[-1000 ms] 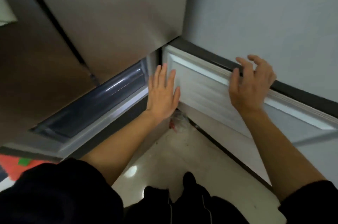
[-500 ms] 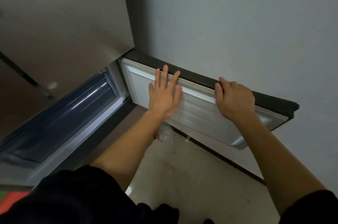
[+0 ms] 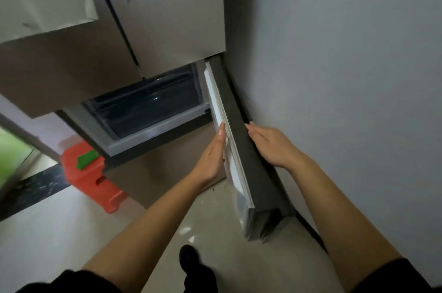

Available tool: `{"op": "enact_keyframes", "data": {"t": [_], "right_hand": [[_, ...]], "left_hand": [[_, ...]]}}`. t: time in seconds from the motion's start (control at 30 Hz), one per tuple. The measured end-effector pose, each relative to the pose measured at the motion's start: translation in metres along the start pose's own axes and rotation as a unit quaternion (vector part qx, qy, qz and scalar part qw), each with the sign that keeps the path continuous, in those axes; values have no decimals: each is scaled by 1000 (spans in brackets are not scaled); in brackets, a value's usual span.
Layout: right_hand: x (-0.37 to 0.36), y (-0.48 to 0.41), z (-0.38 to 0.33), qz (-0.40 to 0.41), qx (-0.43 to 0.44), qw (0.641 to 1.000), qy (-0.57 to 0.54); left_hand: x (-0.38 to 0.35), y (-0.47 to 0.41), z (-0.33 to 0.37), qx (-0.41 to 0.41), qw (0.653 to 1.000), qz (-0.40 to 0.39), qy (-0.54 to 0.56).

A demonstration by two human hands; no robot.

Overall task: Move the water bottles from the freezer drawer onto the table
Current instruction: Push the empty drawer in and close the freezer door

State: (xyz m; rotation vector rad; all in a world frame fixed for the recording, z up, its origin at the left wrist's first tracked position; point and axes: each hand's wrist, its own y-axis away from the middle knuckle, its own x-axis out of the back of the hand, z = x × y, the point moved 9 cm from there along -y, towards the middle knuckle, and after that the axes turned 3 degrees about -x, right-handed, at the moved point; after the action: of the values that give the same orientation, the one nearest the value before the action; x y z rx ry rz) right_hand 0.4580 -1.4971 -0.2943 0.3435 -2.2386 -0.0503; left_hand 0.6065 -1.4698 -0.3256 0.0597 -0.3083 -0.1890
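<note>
Freezer door (image 3: pixel 256 180) stood open between the left grip (image 3: pixel 211 154), flat on its white lining, and the right grip (image 3: pixel 275 147), flat against its dark outer side, fingers straight, beside the dark drawer (image 3: pixel 143 106), its contents too dim to tell.

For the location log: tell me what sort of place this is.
Probably a home kitchen: a multi-door fridge, its lower freezer door swung open beside a freezer drawer, and a red plastic stool on the glossy floor.
</note>
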Motion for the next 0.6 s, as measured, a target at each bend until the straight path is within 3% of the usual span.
{"op": "enact_keyframes", "data": {"t": [0.17,0.33,0.4,0.6], "right_hand": [[-76,6,-56,-3,75,992,-99],[-147,-24,-114,-19,116,993,-10],[-170,-41,-140,-24,121,992,27],[-221,-81,-208,-43,106,993,34]], "left_hand": [[71,58,-11,43,998,47,22],[174,97,-57,135,980,106,98],[214,112,-68,151,979,119,62],[322,128,-83,80,951,273,-124]]}}
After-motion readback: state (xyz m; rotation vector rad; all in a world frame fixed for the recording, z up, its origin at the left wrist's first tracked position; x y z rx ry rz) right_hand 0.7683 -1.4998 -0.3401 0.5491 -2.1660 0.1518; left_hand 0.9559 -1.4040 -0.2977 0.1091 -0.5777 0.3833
